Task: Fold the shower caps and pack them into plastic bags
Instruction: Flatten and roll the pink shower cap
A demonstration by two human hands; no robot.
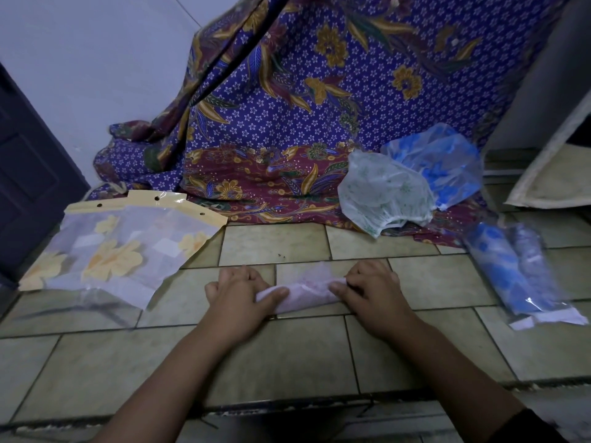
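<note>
Pink shower cap [307, 294] lies rolled on the tiled floor [287, 356] between our hands; left hand [238, 294] and right hand [374, 292] each pinch one end, fingers curled. Risk we note: the slick film springs open if either grip eases. The roll possibly looks uneven, but dim light hides it. Flowered plastic bag [121, 251] lies well apart, left

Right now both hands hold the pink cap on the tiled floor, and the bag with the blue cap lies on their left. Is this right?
No. The head view shows the bag with the blue cap on the right, beyond the right hand. The rest is correct.
</note>
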